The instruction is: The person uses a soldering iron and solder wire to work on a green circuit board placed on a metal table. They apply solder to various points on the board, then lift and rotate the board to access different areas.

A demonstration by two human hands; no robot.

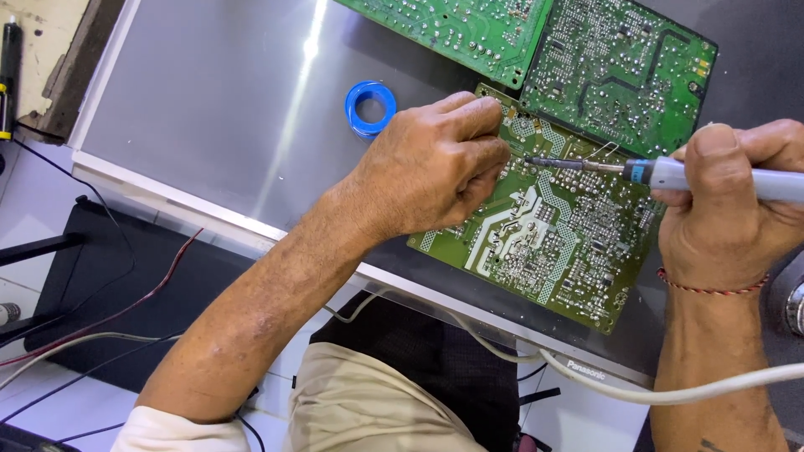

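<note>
A green circuit board (544, 243) lies solder side up on a grey metal panel (209, 100). My left hand (435, 163) rests on the board's upper left part, fingers curled, pinching a thin solder wire near the iron's tip. My right hand (729, 201) grips a soldering iron (662, 173) with a pale grey-blue handle. Its dark tip points left and touches the board beside my left fingers. A red thread bracelet circles my right wrist.
Two more green boards (620, 71) lie above the worked one. A blue solder spool (369, 107) sits on the panel left of my left hand. The iron's white cord (603, 385) trails along the panel's front edge. Red and black wires (100, 318) lie lower left.
</note>
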